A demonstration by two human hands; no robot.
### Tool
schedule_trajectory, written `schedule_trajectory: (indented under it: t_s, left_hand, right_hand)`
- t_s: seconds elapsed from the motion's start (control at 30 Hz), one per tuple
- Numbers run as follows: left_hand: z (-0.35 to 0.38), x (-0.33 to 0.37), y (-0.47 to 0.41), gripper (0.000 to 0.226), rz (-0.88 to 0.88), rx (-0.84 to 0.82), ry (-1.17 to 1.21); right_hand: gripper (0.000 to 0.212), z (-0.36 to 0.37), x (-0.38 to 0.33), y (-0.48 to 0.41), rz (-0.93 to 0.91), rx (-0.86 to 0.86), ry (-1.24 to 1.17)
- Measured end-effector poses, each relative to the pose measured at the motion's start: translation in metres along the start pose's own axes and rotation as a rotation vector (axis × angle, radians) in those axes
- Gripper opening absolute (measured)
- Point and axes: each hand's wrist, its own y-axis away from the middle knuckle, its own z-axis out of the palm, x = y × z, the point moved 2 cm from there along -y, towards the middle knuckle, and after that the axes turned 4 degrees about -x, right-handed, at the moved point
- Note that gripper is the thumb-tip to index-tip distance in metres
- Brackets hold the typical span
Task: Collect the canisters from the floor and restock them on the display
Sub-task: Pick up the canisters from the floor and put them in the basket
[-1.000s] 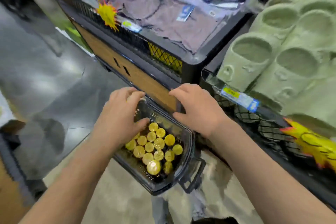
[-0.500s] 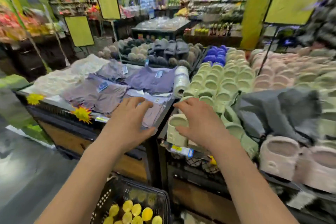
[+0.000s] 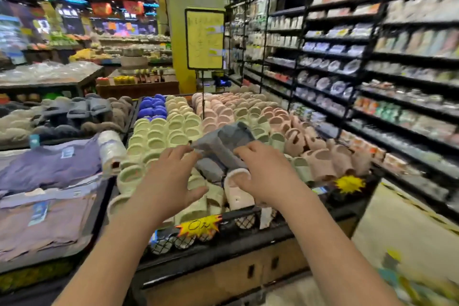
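No canister shows in the head view now. My left hand [image 3: 171, 181] and my right hand [image 3: 263, 171] are stretched forward side by side, fingers relaxed and spread, holding nothing. They hover over the slipper display [image 3: 248, 230], a black mesh-rimmed table packed with green, cream and pink slippers. A crumpled grey cloth [image 3: 223, 141] lies on the slippers just beyond my fingertips; whether they touch it is unclear.
Folded purple shirts [image 3: 49, 164] fill the table to the left, with a roll of plastic bags [image 3: 110, 146] at its edge. A yellow sign on a stand [image 3: 205, 37] rises behind the slippers. Tall black shelves [image 3: 372, 82] of goods line the right side.
The view has lifted from the floor basket of gold-lidded canisters to the slipper display. The basket has left the view. Both hands stay forward and hold nothing.
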Motion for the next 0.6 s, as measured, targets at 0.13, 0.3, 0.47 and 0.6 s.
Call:
schedule_trajectory:
  t_s: [0.13,0.3,0.47,0.6]
  left_hand:
    - [0.016,0.073,-0.034,0.072,0.149,-0.026,0.069]
    - [0.042,0.176,-0.078,0.070,0.309,-0.063,0.108]
    - [0.070,0.296,-0.123,0.071,0.470,-0.082,0.111]
    - [0.104,0.393,-0.153,0.071,0.567,-0.144,0.116]
  right_hand:
    - [0.062,-0.015,0.071,0.052,0.140,-0.039,0.030]
    - [0.066,-0.036,0.167,0.118,0.290,-0.027,0.052]
    - [0.074,-0.053,0.269,0.201,0.492,-0.031,0.069]
    - [0.075,-0.060,0.350,0.269,0.658,-0.062,0.042]
